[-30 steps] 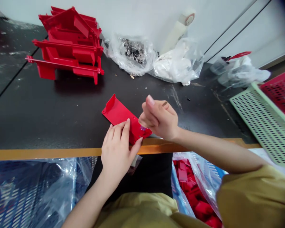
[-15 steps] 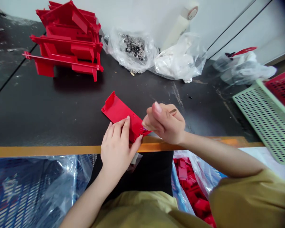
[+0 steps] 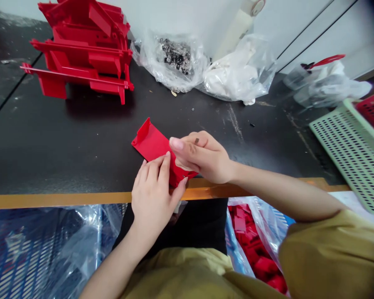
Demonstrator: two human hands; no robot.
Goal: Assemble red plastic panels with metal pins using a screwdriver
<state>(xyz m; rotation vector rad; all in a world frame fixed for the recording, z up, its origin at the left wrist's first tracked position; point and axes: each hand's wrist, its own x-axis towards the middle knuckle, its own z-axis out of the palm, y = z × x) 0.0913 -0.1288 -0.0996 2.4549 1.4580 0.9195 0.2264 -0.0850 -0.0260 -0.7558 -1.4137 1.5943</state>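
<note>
A plastic panel (image 3: pixel 152 145) lies on the bench (image 3: pixel 81 133) beneath the left grip (image 3: pixel 152 195) and right grip (image 3: pixel 204 158). Stacked plastic frames (image 3: pixel 81 54) stand behind and leftward, a bag of small parts (image 3: pixel 174 58) directly behind, a perforated tray (image 3: pixel 345 158) rightward.

A glossy red plastic panel (image 3: pixel 152 145) lay diagonally on the dark counter (image 3: pixel 81 137), flat and rectangular, with a short upright flange raised at its far end; its near end was partly hidden under the person's fingers (image 3: pixel 156 168).
</note>
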